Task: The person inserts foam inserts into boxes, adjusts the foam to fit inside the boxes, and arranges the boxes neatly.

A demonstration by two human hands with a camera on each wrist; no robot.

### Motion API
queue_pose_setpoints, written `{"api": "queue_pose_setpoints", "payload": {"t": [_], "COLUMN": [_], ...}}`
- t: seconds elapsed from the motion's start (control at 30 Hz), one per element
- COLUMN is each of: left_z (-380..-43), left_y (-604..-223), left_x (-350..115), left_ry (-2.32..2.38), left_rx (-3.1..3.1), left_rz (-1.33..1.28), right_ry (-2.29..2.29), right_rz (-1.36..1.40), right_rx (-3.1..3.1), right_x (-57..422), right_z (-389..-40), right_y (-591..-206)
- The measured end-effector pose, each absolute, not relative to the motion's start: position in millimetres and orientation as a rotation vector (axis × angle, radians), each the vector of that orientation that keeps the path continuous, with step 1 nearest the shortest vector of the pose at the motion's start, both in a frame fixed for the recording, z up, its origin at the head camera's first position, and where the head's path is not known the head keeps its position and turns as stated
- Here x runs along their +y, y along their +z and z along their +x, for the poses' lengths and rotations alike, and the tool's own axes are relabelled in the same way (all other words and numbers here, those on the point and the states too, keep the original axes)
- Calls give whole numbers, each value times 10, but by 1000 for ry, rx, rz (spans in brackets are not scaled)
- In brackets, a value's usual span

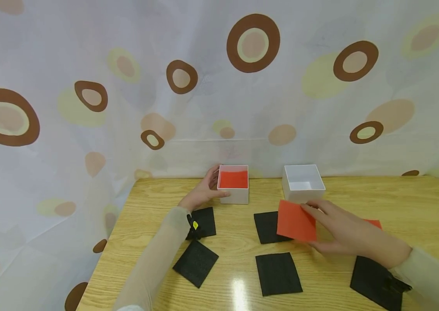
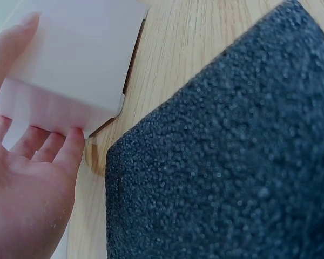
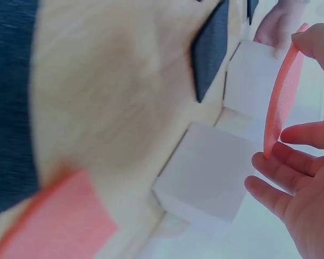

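My right hand (image 1: 345, 233) pinches a red foam square (image 1: 296, 221) by its edges, thumb at one side and fingers at the other. In the right wrist view the foam square (image 3: 283, 94) appears edge-on, slightly bowed. In the head view it overlaps a black foam square (image 1: 266, 226) lying on the table. My left hand (image 1: 204, 190) holds the left side of a white box (image 1: 236, 197), thumb across the front. Fingers press the side wall of that box (image 2: 81, 48) in the left wrist view. Inside the box, red foam (image 1: 233, 179) shows.
A second white box (image 1: 303, 195) stands to the right, near the table's back edge. Black foam squares (image 1: 279, 274) lie scattered over the wooden table (image 1: 239, 242). Another red foam square (image 1: 373, 223) is mostly hidden behind my right wrist. A patterned curtain (image 1: 204, 108) hangs behind.
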State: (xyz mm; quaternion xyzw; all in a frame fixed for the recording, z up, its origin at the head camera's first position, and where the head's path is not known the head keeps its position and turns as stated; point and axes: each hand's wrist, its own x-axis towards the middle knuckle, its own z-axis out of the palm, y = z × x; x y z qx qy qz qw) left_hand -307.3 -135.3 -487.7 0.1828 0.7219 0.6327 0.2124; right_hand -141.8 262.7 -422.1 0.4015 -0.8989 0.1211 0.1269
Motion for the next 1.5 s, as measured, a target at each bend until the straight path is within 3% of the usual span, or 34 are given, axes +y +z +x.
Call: {"api": "queue_pose_setpoints", "payload": {"t": [1.07, 1.5], "left_z": [-3065, -3061], "left_y": [-4836, -4831], "left_x": [-1336, -1352], "left_ry": [1743, 1753], "left_rx": [2032, 2004], "left_rz": [512, 542], "right_ry": [383, 440], "right_rz": [1321, 1370], "right_rx": [-2691, -2780], "right_x": [1784, 1481], "right_z": [-2396, -2811], "right_y": [-3683, -3714]}}
